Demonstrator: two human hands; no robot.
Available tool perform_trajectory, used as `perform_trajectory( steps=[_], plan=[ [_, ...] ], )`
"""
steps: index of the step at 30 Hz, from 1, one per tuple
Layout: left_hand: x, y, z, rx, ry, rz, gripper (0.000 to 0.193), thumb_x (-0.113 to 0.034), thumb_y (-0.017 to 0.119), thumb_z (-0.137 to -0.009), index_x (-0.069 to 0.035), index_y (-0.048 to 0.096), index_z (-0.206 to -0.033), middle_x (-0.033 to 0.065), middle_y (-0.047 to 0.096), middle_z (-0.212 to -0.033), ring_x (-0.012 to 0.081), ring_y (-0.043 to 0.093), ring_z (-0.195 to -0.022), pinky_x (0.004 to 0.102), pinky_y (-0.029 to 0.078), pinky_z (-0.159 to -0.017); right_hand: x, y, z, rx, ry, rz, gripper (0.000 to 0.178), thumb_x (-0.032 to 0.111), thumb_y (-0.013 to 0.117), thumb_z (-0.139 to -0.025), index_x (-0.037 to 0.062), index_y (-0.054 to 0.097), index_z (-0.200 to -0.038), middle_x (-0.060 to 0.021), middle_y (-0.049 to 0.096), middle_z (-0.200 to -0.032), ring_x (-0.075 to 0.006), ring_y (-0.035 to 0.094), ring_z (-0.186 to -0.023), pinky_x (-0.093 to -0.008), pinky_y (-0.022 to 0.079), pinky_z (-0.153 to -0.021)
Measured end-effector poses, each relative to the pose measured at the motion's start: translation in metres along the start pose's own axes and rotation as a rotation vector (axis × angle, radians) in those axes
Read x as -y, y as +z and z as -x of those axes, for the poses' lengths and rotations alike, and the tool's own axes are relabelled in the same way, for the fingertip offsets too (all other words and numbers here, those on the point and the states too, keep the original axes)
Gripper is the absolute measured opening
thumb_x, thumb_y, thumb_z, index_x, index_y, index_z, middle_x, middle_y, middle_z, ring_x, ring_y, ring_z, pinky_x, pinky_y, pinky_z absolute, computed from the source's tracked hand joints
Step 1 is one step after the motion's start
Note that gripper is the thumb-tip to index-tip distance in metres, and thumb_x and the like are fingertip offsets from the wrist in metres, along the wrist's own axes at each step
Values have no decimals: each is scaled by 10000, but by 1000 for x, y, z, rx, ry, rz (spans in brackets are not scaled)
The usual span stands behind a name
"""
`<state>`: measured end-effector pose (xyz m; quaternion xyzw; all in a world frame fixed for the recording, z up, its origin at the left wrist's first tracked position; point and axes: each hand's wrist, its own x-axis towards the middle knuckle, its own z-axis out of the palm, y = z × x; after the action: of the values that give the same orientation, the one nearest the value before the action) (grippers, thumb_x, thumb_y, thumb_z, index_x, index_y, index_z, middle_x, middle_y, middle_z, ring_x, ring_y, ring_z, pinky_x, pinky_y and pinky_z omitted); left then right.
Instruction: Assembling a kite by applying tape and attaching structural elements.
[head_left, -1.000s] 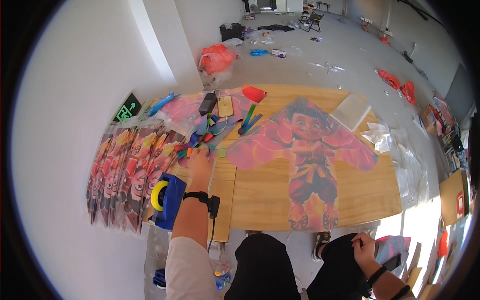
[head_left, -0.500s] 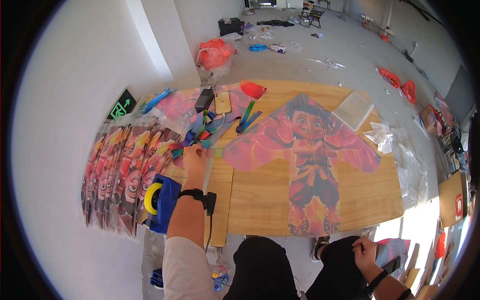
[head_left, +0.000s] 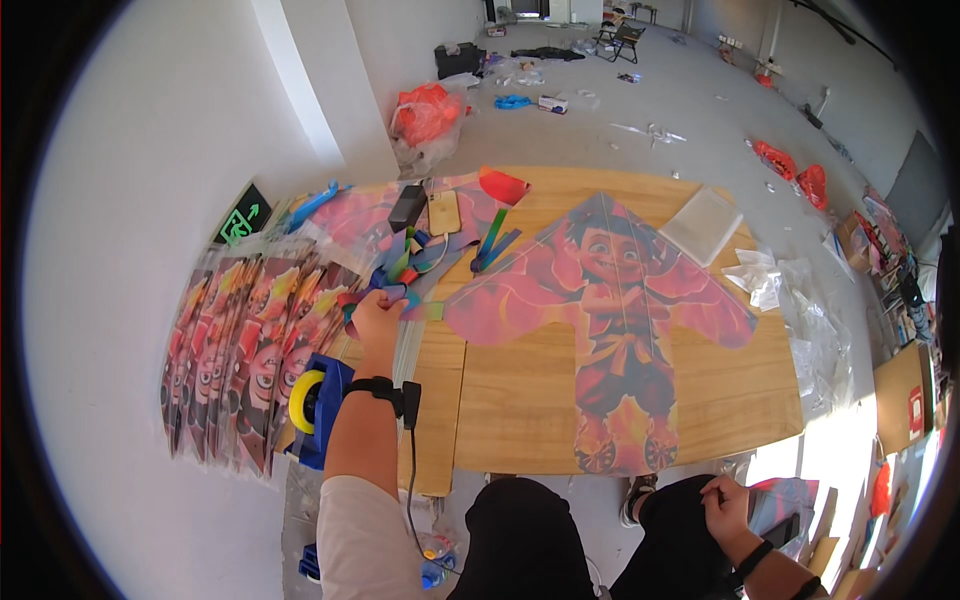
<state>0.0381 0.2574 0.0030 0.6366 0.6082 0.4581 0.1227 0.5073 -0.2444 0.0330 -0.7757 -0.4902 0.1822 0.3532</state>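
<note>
My left hand (head_left: 376, 318) is closed with its fingertips pinching a ribbon at the front edge of a tangled heap of multicoloured ribbons (head_left: 392, 268). Just to its right, a short green-yellow strip (head_left: 428, 312) reaches the wing of a printed kite (head_left: 622, 300), which lies spread flat with thin rods across it and a cartoon figure on it. My right hand (head_left: 725, 508) rests on my thigh, fingers curled in, and nothing shows in it. By my left forearm stands a blue tape dispenser (head_left: 325, 408) with a yellow roll.
Bagged folded kites (head_left: 235, 360) stand against the wall at the left. A phone (head_left: 443, 213) and a black box (head_left: 407, 207) sit behind the ribbons on another printed sheet. A clear plastic case (head_left: 702, 226) and crumpled plastic (head_left: 815, 300) lie at the table's right.
My left hand has shifted slightly left and down, still at the ribbons, and a purplish ribbon now shows by its fingers. My right hand stays on my thigh.
</note>
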Motion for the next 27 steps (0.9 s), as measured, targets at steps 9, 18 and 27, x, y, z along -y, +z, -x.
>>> perform_trajectory(
  steps=[9,18,27],
  plan=[
    [-11,-17,-27,39,-113,58,225,-182,813,-835,10,711,-893,60,700,-707,100,599,-590,269,463,-564,-2,2,0,-8,14,8,124,-31,557,-826,46,651,-800,-89,642,-658,-186,652,-595,-297,493,-565],
    [-24,-50,-89,-77,13,265,215,-195,782,-871,8,720,-897,12,624,-669,91,502,-590,275,425,-567,5,2,0,-13,-6,-6,125,-29,568,-834,48,663,-811,-87,643,-666,-182,639,-585,-296,484,-561],
    [-74,-96,-141,-87,111,135,234,-231,801,-861,-13,761,-937,-3,629,-701,79,515,-634,268,438,-602,1,1,3,-13,24,-31,113,-19,573,-841,45,662,-810,-112,644,-677,-203,632,-575,-305,475,-550]
  ],
)
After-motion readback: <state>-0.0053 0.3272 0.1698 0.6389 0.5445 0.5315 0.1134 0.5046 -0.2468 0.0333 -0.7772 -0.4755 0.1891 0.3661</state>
